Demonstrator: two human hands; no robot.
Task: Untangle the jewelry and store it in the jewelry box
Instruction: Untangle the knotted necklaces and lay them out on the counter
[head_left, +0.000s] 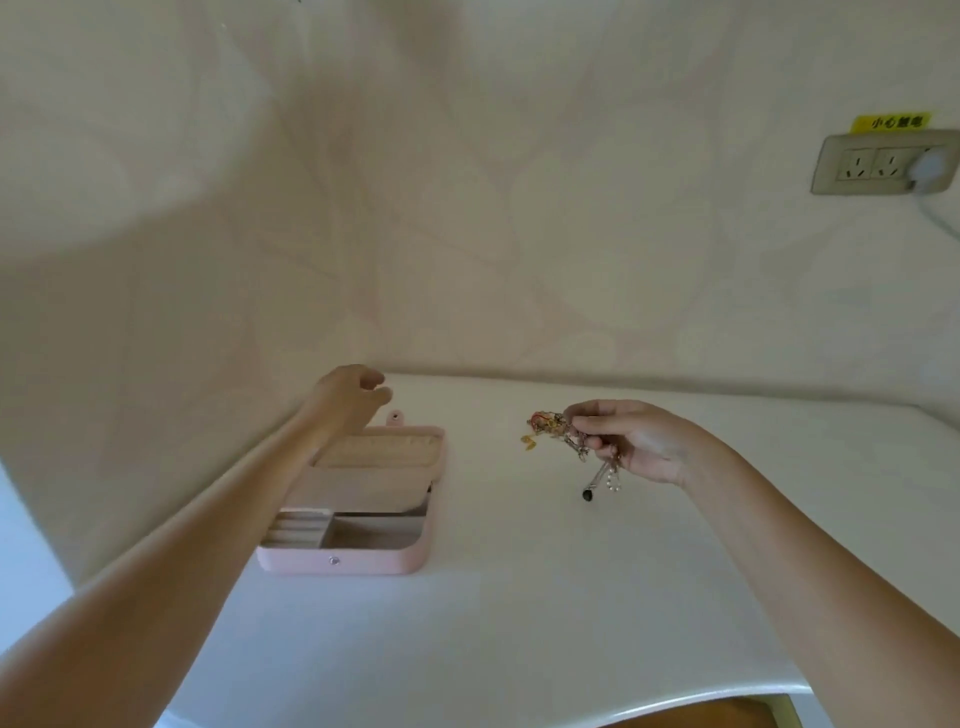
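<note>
A pink jewelry box (363, 564) lies open on the white table, its beige compartments showing and its lid laid back toward the wall. My left hand (349, 397) hovers over the far edge of the lid, fingers loosely curled and holding nothing. To the right, my right hand (636, 441) is raised above the table and pinches a tangled clump of jewelry (558, 431): gold and red pieces bunched at the fingertips. A chain with a dark pendant and small pearls (597, 483) dangles below the hand.
The white table (519, 597) meets a pale patterned wall at the back. A wall socket (878, 163) with a plug and cable sits at the upper right under a yellow label. The table's front edge curves at the lower right.
</note>
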